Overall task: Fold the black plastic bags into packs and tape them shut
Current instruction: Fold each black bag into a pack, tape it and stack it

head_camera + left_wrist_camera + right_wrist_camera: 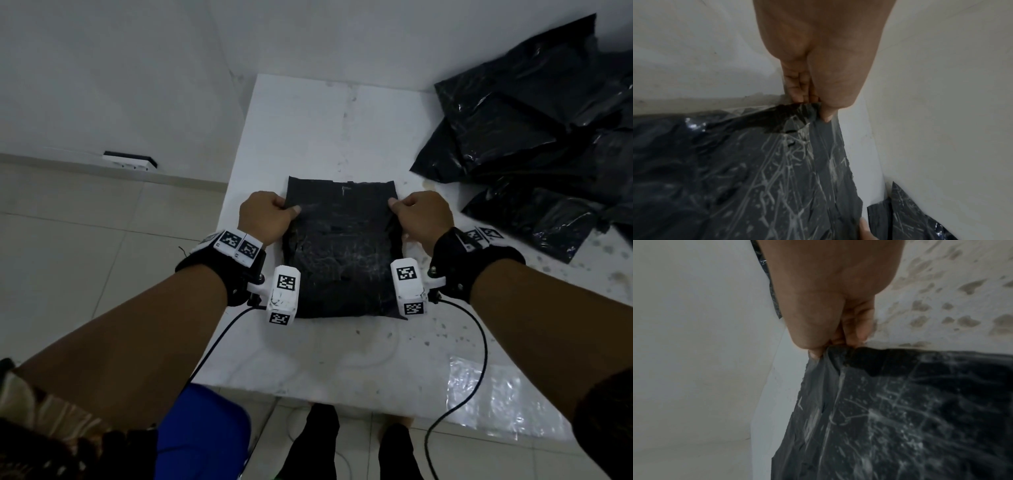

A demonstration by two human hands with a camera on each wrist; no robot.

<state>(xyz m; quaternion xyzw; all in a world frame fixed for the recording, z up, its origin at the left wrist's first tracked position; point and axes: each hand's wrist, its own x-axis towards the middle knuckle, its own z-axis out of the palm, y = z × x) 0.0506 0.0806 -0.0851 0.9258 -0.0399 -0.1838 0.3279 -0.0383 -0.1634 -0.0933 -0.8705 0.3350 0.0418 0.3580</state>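
Black bag (342,246) flat on table (342,356): thin, limp, slippery. Left hand (266,216), right hand (422,215) pinch side edges; best hold there.

Bare tiled room (85,246), white slab (342,356), plain walls (102,68).

Both forearms reach forward, side by side, each wrist strapped with a black band. The left hand (265,216) and the right hand (424,215) are curled into fists — thumbs on top, fingers tucked under — each pinching an opposite side edge of the crinkled black plastic bag (342,250).
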